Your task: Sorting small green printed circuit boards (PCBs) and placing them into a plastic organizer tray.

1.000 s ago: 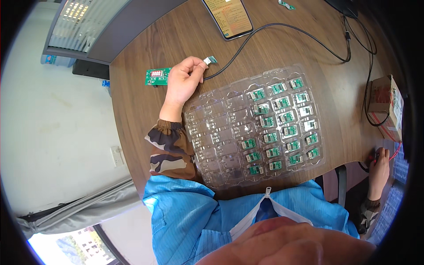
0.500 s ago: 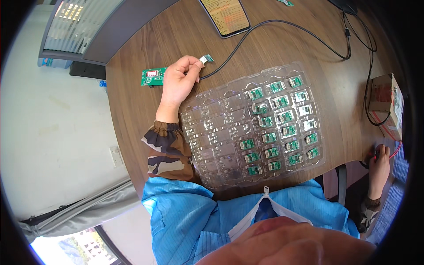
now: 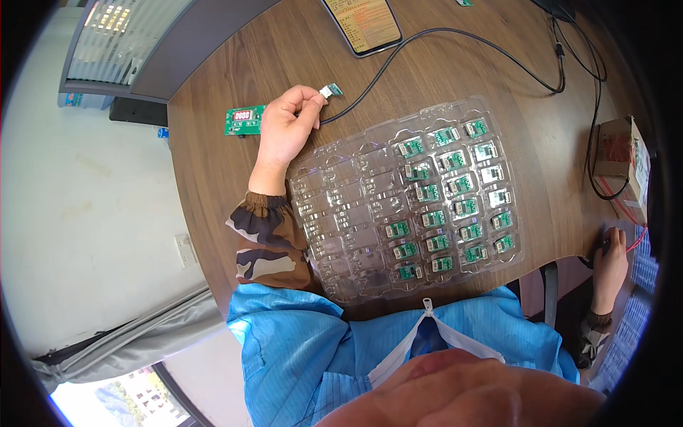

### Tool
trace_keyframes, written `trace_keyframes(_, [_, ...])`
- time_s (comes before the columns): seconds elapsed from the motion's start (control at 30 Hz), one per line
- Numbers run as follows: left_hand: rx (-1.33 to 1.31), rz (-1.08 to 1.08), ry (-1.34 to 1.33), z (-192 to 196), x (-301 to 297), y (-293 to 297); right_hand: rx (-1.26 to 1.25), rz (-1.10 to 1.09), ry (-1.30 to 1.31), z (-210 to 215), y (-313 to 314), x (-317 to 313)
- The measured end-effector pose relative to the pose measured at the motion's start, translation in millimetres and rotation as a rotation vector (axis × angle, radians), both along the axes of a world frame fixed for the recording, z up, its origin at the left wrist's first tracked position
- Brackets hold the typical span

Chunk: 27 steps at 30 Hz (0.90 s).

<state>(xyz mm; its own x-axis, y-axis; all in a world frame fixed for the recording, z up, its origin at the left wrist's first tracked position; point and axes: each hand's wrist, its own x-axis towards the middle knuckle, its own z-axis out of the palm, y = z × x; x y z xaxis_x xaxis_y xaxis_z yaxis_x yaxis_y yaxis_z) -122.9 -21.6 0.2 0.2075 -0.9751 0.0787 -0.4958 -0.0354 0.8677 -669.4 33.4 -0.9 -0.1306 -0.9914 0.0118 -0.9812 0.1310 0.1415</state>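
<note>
My left hand (image 3: 288, 127) rests at the far left of the table, thumb and forefinger pinching a small green circuit board (image 3: 334, 90) by its white connector end. Beside that hand, partly behind its wrist, lies a larger green board (image 3: 240, 121) with a lit red digit display. A clear plastic blister tray (image 3: 341, 220) sits right of my left forearm; several small green boards fill its right-hand pockets, while the left-hand pockets show bare plastic. At the far right, my right hand (image 3: 610, 274) curls its fingers around a small dark object at the table's edge, mostly hidden.
A phone (image 3: 363, 27) with a lit screen lies at the back. A black cable (image 3: 455, 35) loops across the table from near my left hand to the right. A cardboard box (image 3: 619, 153) stands at the right edge, with red wire (image 3: 635, 242) by it.
My right hand has shifted slightly, and the red spot on the dark object beneath its fingers no longer shows. My left hand keeps the same pinch on the small circuit board.
</note>
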Motion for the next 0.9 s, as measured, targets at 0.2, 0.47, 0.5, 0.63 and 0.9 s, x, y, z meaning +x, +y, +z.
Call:
trace_keyframes(0.2, [-0.02,0.014,0.005,-2.3,1.7,-6.4,-0.045,0.061,0.1,29.9,5.3,13.9])
trace_keyframes(0.47, [-0.055,-0.02,0.001,-11.7,7.2,-5.3,0.007,1.012,-0.694,93.6,-82.5,234.5])
trace_keyframes(0.5, [-0.047,-0.052,0.011,-6.0,-4.3,-14.1,-0.062,1.155,-0.752,80.6,-104.1,259.1])
trace_keyframes(0.63, [0.033,-0.06,0.014,12.8,-17.6,-26.6,0.016,1.176,-0.695,55.4,-152.4,361.2])
trace_keyframes(0.9, [-0.079,-0.17,0.285,-49.3,26.1,-65.5,-0.135,1.215,-0.54,21.2,-167.8,386.6])
